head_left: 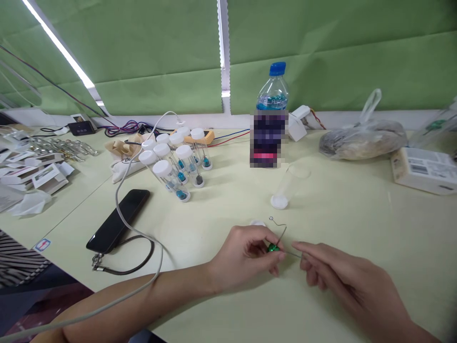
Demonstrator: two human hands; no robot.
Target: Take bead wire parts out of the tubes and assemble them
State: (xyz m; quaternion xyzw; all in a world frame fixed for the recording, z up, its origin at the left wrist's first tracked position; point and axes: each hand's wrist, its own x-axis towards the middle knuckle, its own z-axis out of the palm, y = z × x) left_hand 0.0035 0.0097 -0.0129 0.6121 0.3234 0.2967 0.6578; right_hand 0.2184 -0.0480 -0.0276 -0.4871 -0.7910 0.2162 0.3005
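Note:
Between the thumb and fingers of my left hand (250, 255) is a small shiny green piece (273, 247), partly covered by the fingertips. A thin bent wire (284, 231) rises from it and ends in a small loop or ball. My right hand (352, 281) is closed, pinching a straight length of wire (293, 255) that runs across from the green piece. Just beyond both hands stands a transparent tube (289, 186) with a white base and an open top. A white disc, perhaps a lid (257, 223), shows partly behind my left hand.
Several white-capped tubes (183, 152) with small blue or dark pieces stand left of centre. A phone (119, 221) with a strap and a cable (117, 193) lies left. Behind are a bottle (273, 90), a plastic bag (364, 138) and a box (424, 169).

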